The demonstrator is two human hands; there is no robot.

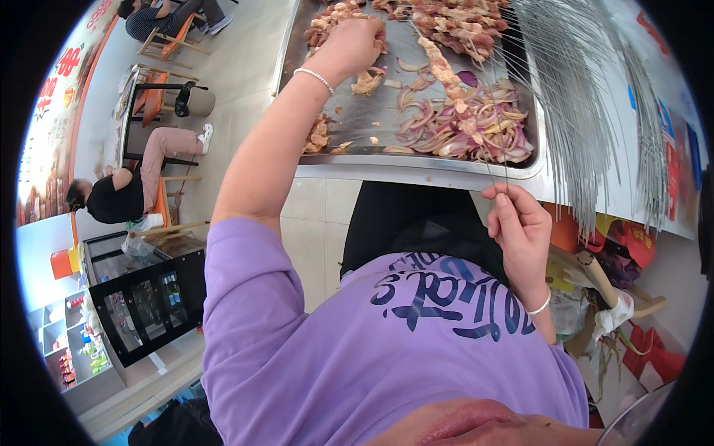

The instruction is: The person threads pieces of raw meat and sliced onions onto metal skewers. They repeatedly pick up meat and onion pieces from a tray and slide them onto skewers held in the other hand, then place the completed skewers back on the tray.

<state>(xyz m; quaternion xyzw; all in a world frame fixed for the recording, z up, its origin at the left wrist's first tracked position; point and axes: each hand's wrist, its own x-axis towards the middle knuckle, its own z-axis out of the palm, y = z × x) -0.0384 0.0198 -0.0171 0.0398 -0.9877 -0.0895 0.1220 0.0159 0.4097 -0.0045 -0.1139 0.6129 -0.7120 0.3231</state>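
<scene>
My right hand [520, 223] pinches the ends of thin metal skewers [495, 170] just off the tray's near edge. One of them carries a row of meat pieces [444, 72] and slants over a heap of sliced red onion [446, 125]. My left hand [357, 42] reaches down to a pile of raw meat pieces [329, 25] at the upper left of the metal tray [362, 120]. Its fingertips are hidden, so its grip is unclear. A larger heap of meat, apparently threaded on skewers [463, 25], lies at the tray's far right.
Many bare metal skewers [580, 111] lie along the tray's right side on the white table [619, 145]. Scraps of meat [317, 136] rest near the tray's left edge. Bags and a wooden chair part [599, 273] stand low on the right. Two people sit at the left.
</scene>
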